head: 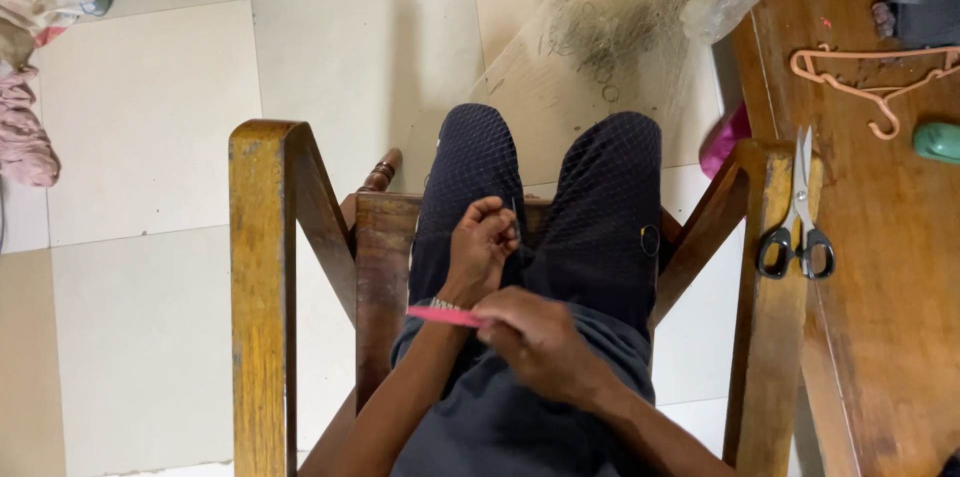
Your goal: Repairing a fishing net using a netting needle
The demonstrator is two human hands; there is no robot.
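Observation:
I sit in a wooden armchair (262, 267) with a fine net (600, 47) spread over my dark-trousered knees and running out over the floor. My left hand (480, 247) is closed, pinching the mesh of the net above my left thigh. My right hand (535, 342) sits just behind it, fingers closed on a thin pink stick-like tool (442, 314) that points left across my left wrist. The two hands nearly touch.
Black-handled scissors (798, 227) lie on the right armrest (770, 317). A wooden table (880, 267) on the right carries a pink clothes hanger (870, 77) and a green object (938, 141). Crumpled cloths (40, 47) lie on the tiled floor, top left.

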